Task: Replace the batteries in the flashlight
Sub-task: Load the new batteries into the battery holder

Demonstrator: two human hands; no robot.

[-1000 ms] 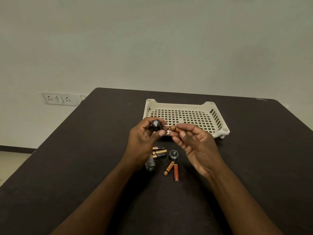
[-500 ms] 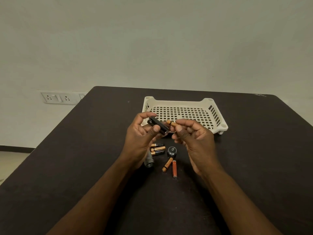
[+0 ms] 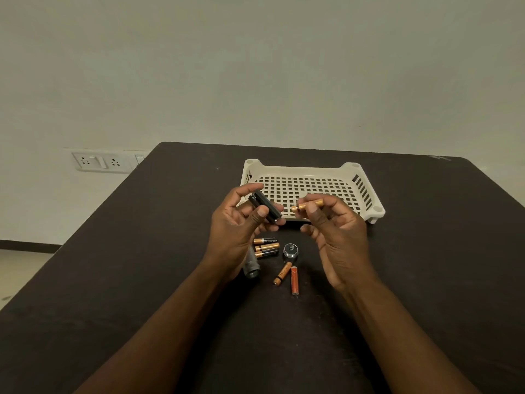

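Battery holder: a black cylindrical cartridge, held above the tabletop in the left hand, tilted with its lower end toward the right hand.
Left fingers: curled around the holder, thumb pressed on its near side, index finger arched over the far end.
Held battery: copper-coloured, small, lying almost level, one end pointed at the holder; a clear gap is seen between the two.
Right hand: raised above the tabletop; the battery is pinched between thumb and forefinger, the other fingers loosely curled below.
Loose batteries, group of three: copper-and-black, lying side by side on the tabletop just below the left hand.
Loose batteries, pair: one copper-and-black lying slanted, one orange-red just to its right, nearer the camera.
End cap: round, dark with a metallic rim, set on the tabletop between the group of three and the right hand.
Flashlight body: grey tube, partly hidden under the left wrist; only the near end is visible.
Basket: cream plastic, perforated, shallow, placed behind both hands.
Tabletop: dark, matte.
Wall sockets: white plate, seen beyond the tabletop's left edge.
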